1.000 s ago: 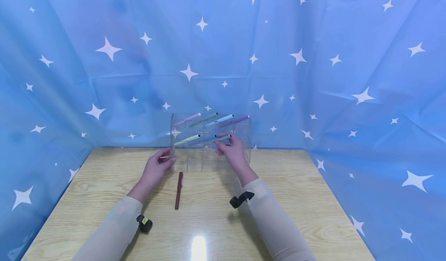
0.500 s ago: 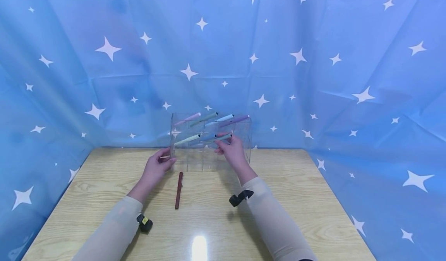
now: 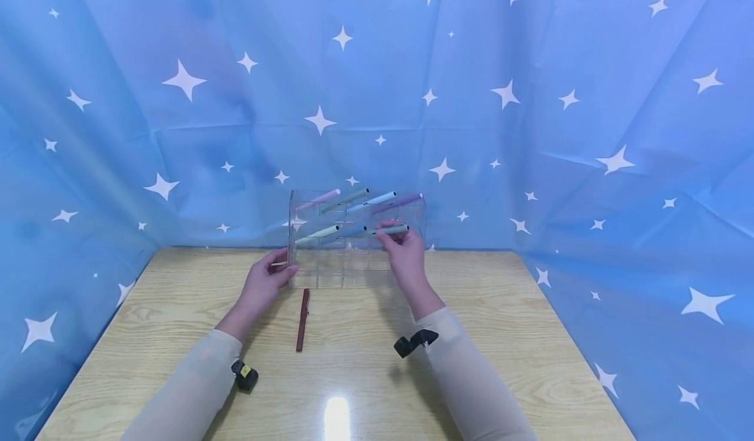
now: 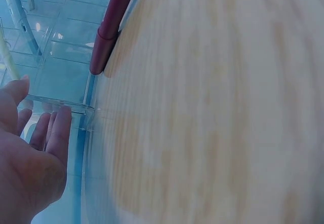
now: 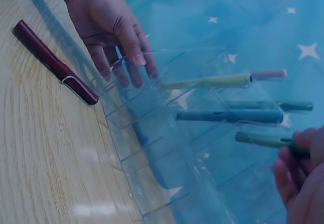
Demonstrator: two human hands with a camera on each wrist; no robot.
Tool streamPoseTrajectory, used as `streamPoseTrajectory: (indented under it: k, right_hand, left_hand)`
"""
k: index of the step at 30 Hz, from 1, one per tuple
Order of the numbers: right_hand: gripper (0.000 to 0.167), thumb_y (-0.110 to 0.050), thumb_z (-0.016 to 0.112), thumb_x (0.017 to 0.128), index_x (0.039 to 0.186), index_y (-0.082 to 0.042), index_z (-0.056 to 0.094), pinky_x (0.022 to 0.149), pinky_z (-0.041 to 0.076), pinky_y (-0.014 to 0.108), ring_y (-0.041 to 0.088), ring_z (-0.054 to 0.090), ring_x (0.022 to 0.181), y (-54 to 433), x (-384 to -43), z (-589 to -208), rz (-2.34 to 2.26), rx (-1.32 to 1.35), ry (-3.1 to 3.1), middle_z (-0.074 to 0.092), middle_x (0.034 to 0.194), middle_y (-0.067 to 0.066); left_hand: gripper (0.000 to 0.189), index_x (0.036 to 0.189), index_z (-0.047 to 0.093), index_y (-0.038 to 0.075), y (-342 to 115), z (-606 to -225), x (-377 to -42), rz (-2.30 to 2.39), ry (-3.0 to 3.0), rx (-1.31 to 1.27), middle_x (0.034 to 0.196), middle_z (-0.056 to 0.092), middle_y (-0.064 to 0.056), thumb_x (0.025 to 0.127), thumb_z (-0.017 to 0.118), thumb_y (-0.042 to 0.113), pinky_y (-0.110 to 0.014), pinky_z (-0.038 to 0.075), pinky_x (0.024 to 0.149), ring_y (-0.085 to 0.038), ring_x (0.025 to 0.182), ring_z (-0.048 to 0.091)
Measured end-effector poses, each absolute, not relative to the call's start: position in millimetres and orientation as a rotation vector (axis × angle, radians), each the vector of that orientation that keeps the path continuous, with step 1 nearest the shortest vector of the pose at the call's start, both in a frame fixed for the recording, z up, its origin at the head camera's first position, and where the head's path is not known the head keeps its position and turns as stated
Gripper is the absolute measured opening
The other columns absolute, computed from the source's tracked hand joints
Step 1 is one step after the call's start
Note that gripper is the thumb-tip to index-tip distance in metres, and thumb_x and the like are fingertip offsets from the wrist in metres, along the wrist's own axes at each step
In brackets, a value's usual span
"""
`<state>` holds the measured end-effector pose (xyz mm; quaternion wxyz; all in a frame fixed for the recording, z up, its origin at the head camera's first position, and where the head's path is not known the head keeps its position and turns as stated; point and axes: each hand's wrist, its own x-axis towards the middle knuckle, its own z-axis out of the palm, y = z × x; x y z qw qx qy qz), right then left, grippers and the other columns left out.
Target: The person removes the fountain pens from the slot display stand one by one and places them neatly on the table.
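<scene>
A clear acrylic pen rack with several compartments stands at the back of the table. My left hand holds its left side, with the thumb at the front and the fingers around the edge of the clear wall. My right hand pinches a green pen between thumb and fingers, in front of the rack's right part. A pale green pen and a blue pen lie slanted in the same row, left of it. A dark red pen lies on the table before the rack.
In the upper row of the rack rest a pink pen, a dark green pen, a light blue pen and a purple pen. A blue star-patterned curtain hangs behind the wooden table.
My right hand has moved to the right with the green pen, away from the blue pen beside it. The left hand and the dark red pen have stayed in place.
</scene>
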<state>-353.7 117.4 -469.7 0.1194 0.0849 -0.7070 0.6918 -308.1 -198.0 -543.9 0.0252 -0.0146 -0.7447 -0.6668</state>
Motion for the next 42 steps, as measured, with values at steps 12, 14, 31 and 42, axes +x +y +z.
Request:
streamPoseTrajectory:
  k: [12, 14, 31, 42]
  right_hand:
    - [0.028, -0.002, 0.068, 0.110, 0.134, 0.010, 0.059, 0.110, 0.060, 0.034, 0.028, 0.068, 0.129, 130, -342, -469, 2.221, 0.245, -1.869, 0.068, 0.138, 0.026]
    - [0.032, 0.001, 0.064, 0.110, 0.138, 0.012, 0.053, 0.110, 0.060, 0.036, 0.031, 0.069, 0.126, 131, -340, -469, 2.260, 0.289, -1.842, 0.064, 0.137, 0.032]
    - [0.051, 0.004, 0.057, 0.112, 0.161, -0.001, 0.043, 0.106, 0.063, 0.041, 0.053, 0.061, 0.132, 132, -334, -479, 2.335, 0.418, -1.933, 0.058, 0.137, 0.036]
    - [0.081, 0.004, 0.068, 0.107, 0.175, -0.010, 0.026, 0.095, 0.068, 0.038, 0.031, 0.075, 0.108, 133, -330, -486, 2.265, 0.445, -2.037, 0.069, 0.126, 0.027]
  left_hand:
    - [0.060, 0.162, 0.052, 0.003, -198, -545, -310, -2.083, -2.294, -0.021, 0.152, 0.058, -0.027, 0.108, 0.075, 0.016, -0.041, 0.063, 0.107, -0.039, 0.138, 0.062]
    - [0.060, 0.163, 0.051, 0.003, -198, -545, -309, -2.084, -2.293, -0.025, 0.152, 0.058, -0.027, 0.109, 0.075, 0.015, -0.042, 0.063, 0.107, -0.039, 0.138, 0.062]
    - [0.060, 0.163, 0.051, 0.002, -197, -543, -307, -2.064, -2.298, -0.051, 0.151, 0.058, -0.030, 0.109, 0.074, 0.015, -0.042, 0.063, 0.107, -0.041, 0.139, 0.061]
    - [0.060, 0.163, 0.051, 0.003, -198, -546, -308, -2.052, -2.298, -0.061, 0.151, 0.058, -0.030, 0.109, 0.074, 0.016, -0.044, 0.063, 0.106, -0.042, 0.139, 0.061]
